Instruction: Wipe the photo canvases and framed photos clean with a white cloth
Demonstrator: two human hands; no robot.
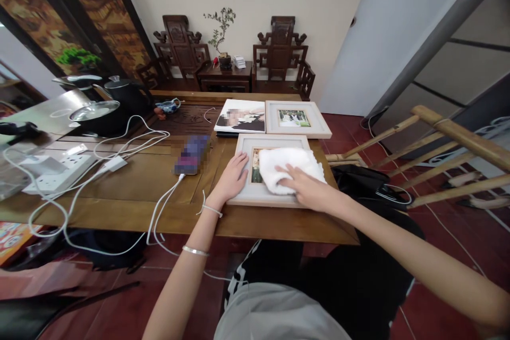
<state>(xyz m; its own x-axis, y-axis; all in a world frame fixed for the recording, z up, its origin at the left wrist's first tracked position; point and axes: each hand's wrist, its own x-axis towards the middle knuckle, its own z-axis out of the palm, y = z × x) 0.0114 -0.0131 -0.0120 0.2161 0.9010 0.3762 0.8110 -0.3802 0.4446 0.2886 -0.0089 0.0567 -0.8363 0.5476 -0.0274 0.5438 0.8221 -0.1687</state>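
A light wood picture frame (241, 191) with a small photo lies flat near the table's front right edge. On its left border rests my left hand (231, 178), fingers stretched out over the edge. My right hand (305, 186) presses a folded white cloth (287, 162) against the frame's glass, with the fingers bent into the fabric. The cloth covers the right part of the photo and of the frame. Just behind lie a second wood frame (313, 122) with a photo and a white photo album (241, 116), side by side.
A phone (192, 155) on a charging cable lies left of the frame. Further left are a white power strip (59, 174), tangled white cables, a lidded pot (95, 117) and a dark kettle (125, 95). A bamboo chair (450, 133) stands at the right.
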